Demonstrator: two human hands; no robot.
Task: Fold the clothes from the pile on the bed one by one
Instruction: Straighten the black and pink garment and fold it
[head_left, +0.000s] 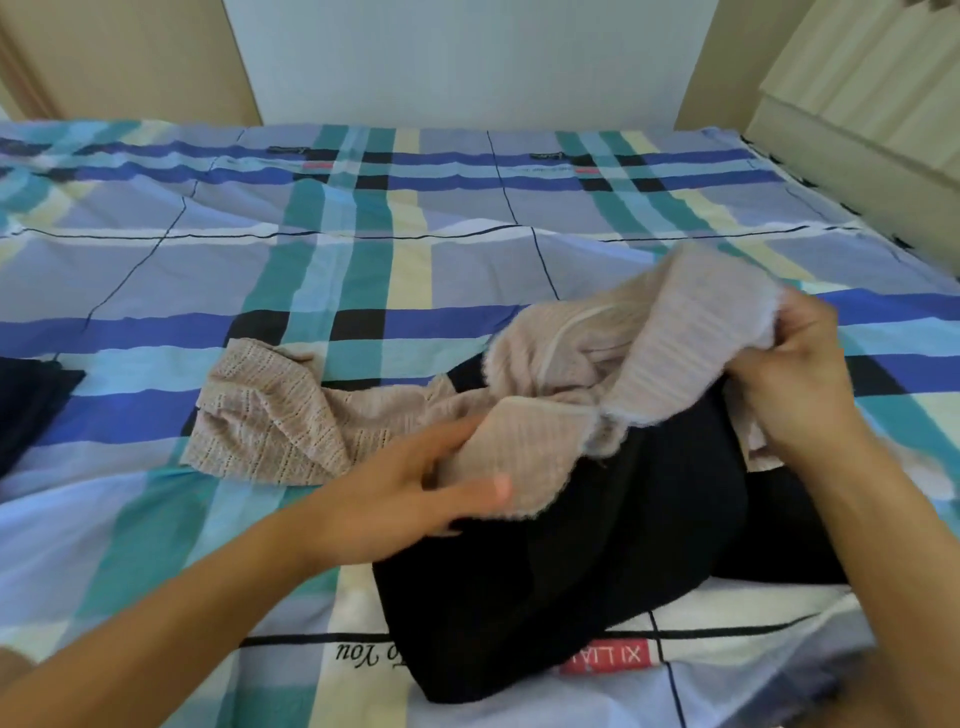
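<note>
Pinching pink fuzzy sweater (550, 364) by ribbing in right hand (795, 379) fingertips, gripping another edge between left hand (410, 488) thumb and fingers; probably lifting it off black garment (597, 545) beneath fingers.

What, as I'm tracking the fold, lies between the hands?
Head view: the pink knit sweater, held by left hand and right hand, spans it, above a black garment.
</note>
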